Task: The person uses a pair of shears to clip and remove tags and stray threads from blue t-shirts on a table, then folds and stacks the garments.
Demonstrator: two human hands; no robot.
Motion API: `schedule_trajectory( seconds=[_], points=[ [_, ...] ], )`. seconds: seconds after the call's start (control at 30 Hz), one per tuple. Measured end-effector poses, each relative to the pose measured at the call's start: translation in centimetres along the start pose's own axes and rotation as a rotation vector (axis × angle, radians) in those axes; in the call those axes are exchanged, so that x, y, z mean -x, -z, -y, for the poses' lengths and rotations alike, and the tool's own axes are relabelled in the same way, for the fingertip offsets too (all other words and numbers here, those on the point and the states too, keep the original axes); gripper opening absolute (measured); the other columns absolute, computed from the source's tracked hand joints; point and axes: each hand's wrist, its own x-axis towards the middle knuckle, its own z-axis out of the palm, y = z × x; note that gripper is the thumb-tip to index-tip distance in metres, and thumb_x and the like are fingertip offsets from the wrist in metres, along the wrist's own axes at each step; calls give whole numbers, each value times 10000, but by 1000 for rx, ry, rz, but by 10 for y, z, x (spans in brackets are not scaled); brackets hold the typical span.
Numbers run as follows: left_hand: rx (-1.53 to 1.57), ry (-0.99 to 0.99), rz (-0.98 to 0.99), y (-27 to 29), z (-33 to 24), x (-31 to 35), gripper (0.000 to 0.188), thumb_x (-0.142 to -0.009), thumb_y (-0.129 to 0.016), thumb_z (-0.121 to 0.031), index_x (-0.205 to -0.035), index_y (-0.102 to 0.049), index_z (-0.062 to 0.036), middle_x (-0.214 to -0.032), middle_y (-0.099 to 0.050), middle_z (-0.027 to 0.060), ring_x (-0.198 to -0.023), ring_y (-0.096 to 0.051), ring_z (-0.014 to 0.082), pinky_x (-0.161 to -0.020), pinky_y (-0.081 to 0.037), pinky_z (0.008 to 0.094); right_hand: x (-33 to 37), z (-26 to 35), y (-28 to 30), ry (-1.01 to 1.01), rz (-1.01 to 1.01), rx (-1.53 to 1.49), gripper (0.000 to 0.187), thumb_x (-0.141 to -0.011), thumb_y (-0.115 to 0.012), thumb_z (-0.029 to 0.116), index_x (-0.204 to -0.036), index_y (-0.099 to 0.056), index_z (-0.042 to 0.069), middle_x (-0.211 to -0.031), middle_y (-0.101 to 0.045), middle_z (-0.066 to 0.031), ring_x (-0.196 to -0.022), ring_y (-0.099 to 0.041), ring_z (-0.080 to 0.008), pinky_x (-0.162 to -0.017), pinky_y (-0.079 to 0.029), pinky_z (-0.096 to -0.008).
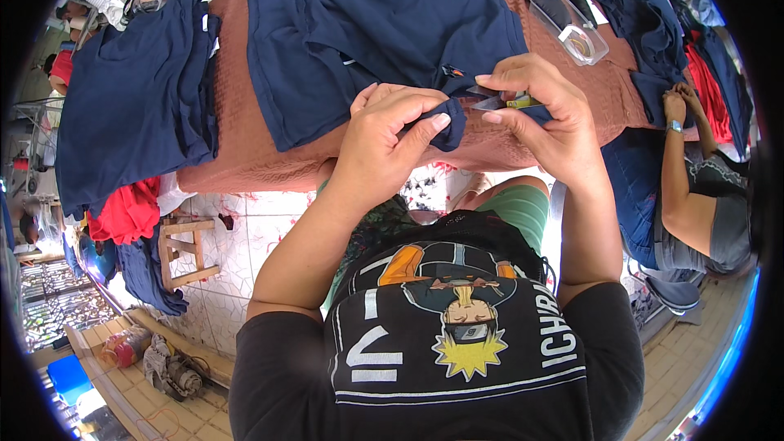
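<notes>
A navy blue shirt (367, 37) lies spread over the table in front of me, with a small embroidered patch near my hands and a bit of red at its far side. My left hand (388, 139) is closed on a folded edge of this shirt, pinching it between thumb and fingers. Beside that edge, my right hand (559, 118) grips small thread snips (513, 101) with a yellow-green part. Their blades point left toward the pinched cloth and stand apart. Whether a thread lies between the blades is too small to tell.
A brown cloth (233, 57) covers the table. Folded navy garments (143, 98) are piled at the left, above red cloth (126, 212). A clear plastic tray (584, 45) sits at the far right. A co-worker (694, 188) handles navy clothing there. A wooden stool (188, 249) stands below left.
</notes>
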Motion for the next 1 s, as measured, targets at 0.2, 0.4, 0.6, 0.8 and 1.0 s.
schedule_trajectory(
  seconds=[0.2,0.4,0.6,0.8,1.0],
  points=[
    [1,3,15,0,-1,-1,138,-892,-627,-187,-960,-681,-80,-997,-688,-6,-966,-578,184,-1001,-290,421,-2,2,-3,96,73,187,269,-707,-747,58,-970,-694,75,-912,-649,-52,-795,-630,-202,-815,-417,-312],
    [-25,-34,-6,1,1,-1,144,-885,-637,-190,-961,-679,-75,-973,-685,11,-949,-583,197,-956,-342,391,-3,-2,-2,-5,46,-4,294,-720,-753,24,-1000,-681,80,-840,-626,-26,-765,-600,-118,-695,-422,-260],
    [61,-127,-105,-4,-7,-3,140,-858,-638,-126,-956,-660,-28,-894,-657,59,-891,-612,226,-790,-468,350,3,-22,-17,-321,206,-381,322,-746,-692,-51,-1045,-652,61,-818,-523,41,-725,-498,-45,-673,-419,-198],
    [-683,-34,64,17,76,-28,133,-771,-651,-153,-895,-652,-105,-978,-629,38,-920,-591,269,-868,-434,403,-5,-37,22,-32,-455,-355,268,-823,-584,-32,-1078,-614,43,-1009,-597,-4,-801,-521,-32,-647,-424,-145],
    [-467,-41,-259,20,77,-41,168,-813,-616,-62,-974,-636,-102,-1020,-623,54,-975,-586,246,-921,-421,372,13,-65,82,-162,-689,-373,202,-893,-656,56,-1084,-593,63,-901,-588,52,-635,-443,24,-528,-290,-121]
  ],
)
